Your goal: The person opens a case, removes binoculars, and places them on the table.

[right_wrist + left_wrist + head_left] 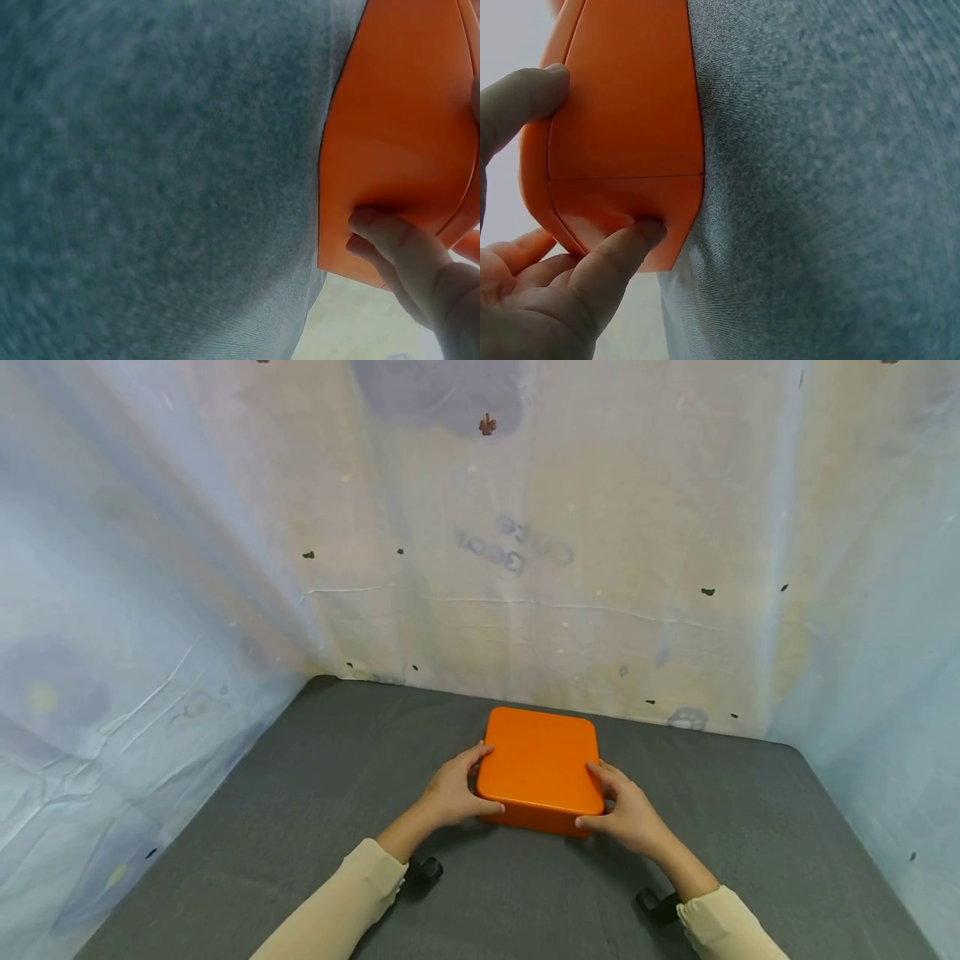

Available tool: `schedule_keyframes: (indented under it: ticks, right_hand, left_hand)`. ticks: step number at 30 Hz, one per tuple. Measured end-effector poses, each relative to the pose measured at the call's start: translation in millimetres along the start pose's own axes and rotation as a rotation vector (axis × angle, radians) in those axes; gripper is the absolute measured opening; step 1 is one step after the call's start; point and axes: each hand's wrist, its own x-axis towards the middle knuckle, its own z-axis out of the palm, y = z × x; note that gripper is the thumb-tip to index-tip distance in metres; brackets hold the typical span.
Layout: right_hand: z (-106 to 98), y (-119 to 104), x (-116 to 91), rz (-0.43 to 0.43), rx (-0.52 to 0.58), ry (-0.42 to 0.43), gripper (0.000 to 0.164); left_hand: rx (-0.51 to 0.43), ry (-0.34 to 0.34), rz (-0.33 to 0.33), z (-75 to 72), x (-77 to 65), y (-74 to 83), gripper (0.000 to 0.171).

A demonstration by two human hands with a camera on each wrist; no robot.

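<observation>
An orange box [540, 760] with rounded corners and a closed lid sits on the grey cloth-covered surface. My left hand [453, 787] holds its left side, the thumb at the near corner and the fingers farther back along the lid's edge. On the opposite side my right hand [630, 810] grips it in much the same way. In the left wrist view, a seam between lid and body runs along the box [630, 97], and one fingertip presses its lower side wall. The right wrist view shows fingertips against the box's wall [405, 112], low near the cloth.
The grey surface [337, 760] extends around the box on all sides. Behind it hangs a pale patterned curtain [600, 527], with another pale curtain [112, 652] along the left. Black curved pieces [429, 870] show at both wrists, beside the cream sleeves [337, 902].
</observation>
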Motion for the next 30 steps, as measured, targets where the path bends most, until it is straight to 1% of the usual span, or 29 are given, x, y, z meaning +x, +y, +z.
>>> schedule_keyframes:
  ticks: [13, 21, 30]
  right_hand:
    - [0.1, 0.1, -0.5, 0.005, 0.003, -0.001, 0.090]
    - [0.1, -0.1, -1.3, 0.014, 0.014, -0.006, 0.090]
    - [-0.9, -0.8, -1.6, 0.002, 0.016, 0.003, 0.090]
  left_hand:
    - [-0.004, -0.003, -0.003, 0.8, 0.4, -1.6, 0.093]
    - [-0.026, -0.003, 0.006, 1.2, 0.2, -3.1, 0.093]
    - [-0.062, -0.027, 0.005, 0.9, 0.9, -5.3, 0.096]
